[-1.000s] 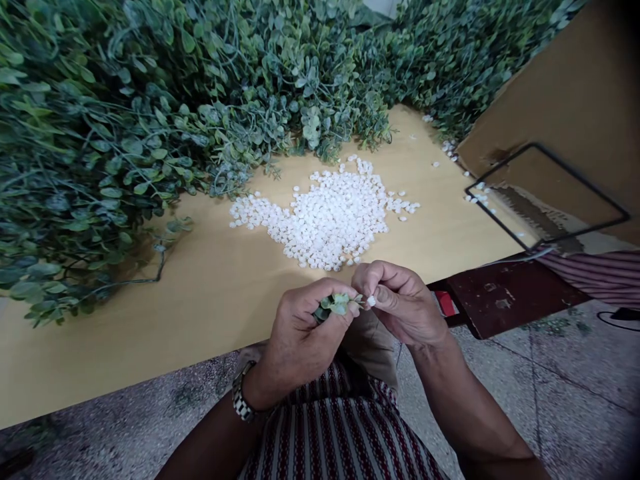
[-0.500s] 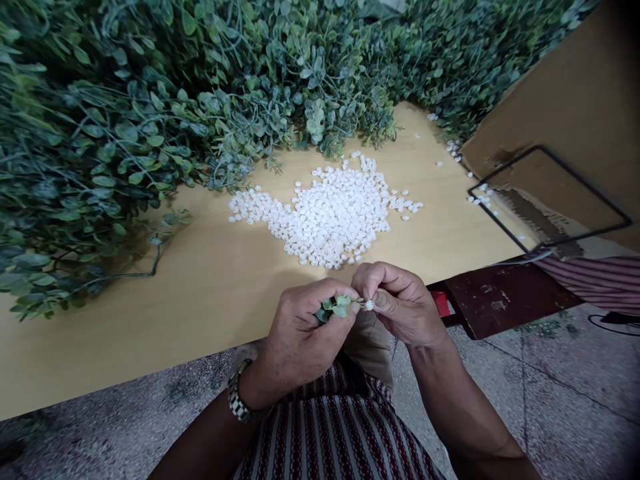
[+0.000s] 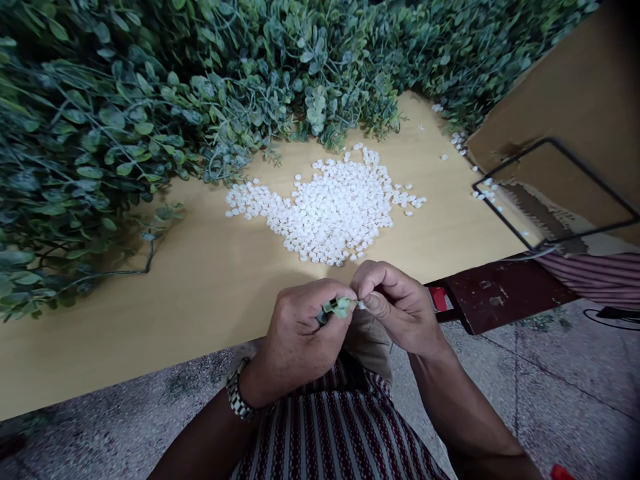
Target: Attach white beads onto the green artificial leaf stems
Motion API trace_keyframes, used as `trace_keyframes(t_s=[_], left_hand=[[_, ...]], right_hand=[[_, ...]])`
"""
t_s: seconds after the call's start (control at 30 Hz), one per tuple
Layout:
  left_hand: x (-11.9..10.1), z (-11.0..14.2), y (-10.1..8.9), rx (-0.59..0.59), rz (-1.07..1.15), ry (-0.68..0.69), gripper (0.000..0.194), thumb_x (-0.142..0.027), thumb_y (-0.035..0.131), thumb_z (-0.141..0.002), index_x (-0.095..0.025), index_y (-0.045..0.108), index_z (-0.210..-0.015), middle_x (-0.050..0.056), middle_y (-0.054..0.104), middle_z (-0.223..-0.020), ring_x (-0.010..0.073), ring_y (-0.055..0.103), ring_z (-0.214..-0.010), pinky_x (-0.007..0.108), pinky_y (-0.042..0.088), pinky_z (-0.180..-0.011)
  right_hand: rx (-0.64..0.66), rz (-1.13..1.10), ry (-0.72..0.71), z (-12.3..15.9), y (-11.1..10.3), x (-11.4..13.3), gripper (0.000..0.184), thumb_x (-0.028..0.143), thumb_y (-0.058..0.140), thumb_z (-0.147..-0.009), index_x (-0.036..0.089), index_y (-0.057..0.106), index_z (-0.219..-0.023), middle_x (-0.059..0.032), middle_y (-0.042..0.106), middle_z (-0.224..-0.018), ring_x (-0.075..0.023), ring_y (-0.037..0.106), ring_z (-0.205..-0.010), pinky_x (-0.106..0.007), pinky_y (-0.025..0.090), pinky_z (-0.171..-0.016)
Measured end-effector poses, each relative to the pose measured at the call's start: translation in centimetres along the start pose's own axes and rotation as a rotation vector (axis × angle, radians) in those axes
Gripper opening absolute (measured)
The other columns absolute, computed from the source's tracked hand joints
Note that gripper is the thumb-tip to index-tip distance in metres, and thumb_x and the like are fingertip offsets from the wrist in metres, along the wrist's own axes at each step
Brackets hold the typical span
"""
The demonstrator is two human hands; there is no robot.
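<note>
Head camera view shows both hands meeting just beyond the near edge of the worktop, to the right of that edge's middle. The left hand is closed, pinching a green sprig between thumb and forefinger, with its tip toward the right. The right hand is pinched around a small white piece, which is at the sprig's tip. The step in hand seems to be fitting this piece onto the stem; whether it is already seated, one cannot tell, because the fingers cover the joint. The next move probably calls for a steady left pinch and a light, straight push from the right fingertips. On the worktop, a loose pile of white pieces lies between the hands and the thick foliage, which hides most of the far edge and the left end. Near the right end, a torn cardboard sheet leans, and a few pieces are scattered beside it. Below, a dark red board stands over the speckled floor.
</note>
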State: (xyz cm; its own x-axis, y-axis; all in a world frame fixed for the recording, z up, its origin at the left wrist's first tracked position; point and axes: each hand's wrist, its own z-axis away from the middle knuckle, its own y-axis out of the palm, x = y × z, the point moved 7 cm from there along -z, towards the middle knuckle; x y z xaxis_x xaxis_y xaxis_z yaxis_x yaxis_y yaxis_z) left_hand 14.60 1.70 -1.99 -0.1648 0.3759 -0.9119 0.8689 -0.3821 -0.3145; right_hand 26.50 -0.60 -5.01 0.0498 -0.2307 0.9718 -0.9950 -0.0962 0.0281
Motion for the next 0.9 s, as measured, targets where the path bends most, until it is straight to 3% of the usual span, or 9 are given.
trace_keyframes(t_s=[0.4, 0.53, 0.63, 0.77, 0.9], left_hand=[[0.3, 0.1, 0.1, -0.009, -0.040, 0.029, 0.012, -0.008, 0.054, -0.078, -0.014, 0.061, -0.070, -0.002, 0.058, -0.055, 0.0079, 0.048, -0.048, 0.019, 0.038, -0.048], [0.9, -0.1, 0.3, 0.046, -0.034, -0.015, 0.013, -0.010, 0.052, -0.079, -0.016, 0.057, -0.070, -0.004, 0.053, -0.055, 0.0082, 0.046, -0.049, 0.020, 0.038, -0.050], [1.6, -0.2, 0.4, 0.106, 0.062, -0.113, 0.005, -0.014, 0.054, -0.080, -0.018, 0.054, -0.082, -0.002, 0.057, -0.067, 0.0102, 0.051, -0.059, 0.021, 0.042, -0.056], [2.1, -0.1, 0.7, 0.163, 0.222, -0.274, 0.029, -0.017, 0.060, -0.077, -0.020, 0.045, -0.101, 0.002, 0.059, -0.084, 0.0139, 0.057, -0.074, 0.024, 0.046, -0.065], [1.5, -0.2, 1.9, 0.302, 0.336, -0.304, 0.037, -0.016, 0.059, -0.076, -0.020, 0.040, -0.109, 0.003, 0.059, -0.085, 0.0129, 0.054, -0.069, 0.023, 0.043, -0.060]], right_hand=[[-0.017, 0.157, -0.066, 0.0, 0.6, 0.7, 0.005, 0.020, 0.050, -0.090, 0.021, 0.050, -0.085, 0.0004, 0.050, -0.074, -0.0125, 0.047, -0.068, -0.026, 0.039, -0.062], [-0.061, 0.262, -0.108, 0.3, 0.6, 0.9, 0.007, 0.016, 0.049, -0.089, 0.022, 0.051, -0.088, 0.0007, 0.051, -0.075, -0.0127, 0.049, -0.069, -0.026, 0.040, -0.062], [-0.061, 0.305, -0.100, 0.3, 0.1, 1.4, 0.008, 0.017, 0.052, -0.088, 0.023, 0.054, -0.093, -0.0005, 0.053, -0.079, -0.0139, 0.051, -0.075, -0.027, 0.042, -0.065], [-0.050, 0.374, -0.166, -0.3, -0.6, 3.3, 0.015, 0.022, 0.052, -0.089, 0.023, 0.058, -0.103, -0.0044, 0.057, -0.089, -0.0172, 0.054, -0.084, -0.032, 0.044, -0.072], [0.109, 0.450, -0.249, -0.9, 0.5, 4.6, 0.017, 0.018, 0.058, -0.084, 0.022, 0.062, -0.100, -0.0049, 0.060, -0.090, -0.0189, 0.056, -0.089, -0.035, 0.046, -0.075]])
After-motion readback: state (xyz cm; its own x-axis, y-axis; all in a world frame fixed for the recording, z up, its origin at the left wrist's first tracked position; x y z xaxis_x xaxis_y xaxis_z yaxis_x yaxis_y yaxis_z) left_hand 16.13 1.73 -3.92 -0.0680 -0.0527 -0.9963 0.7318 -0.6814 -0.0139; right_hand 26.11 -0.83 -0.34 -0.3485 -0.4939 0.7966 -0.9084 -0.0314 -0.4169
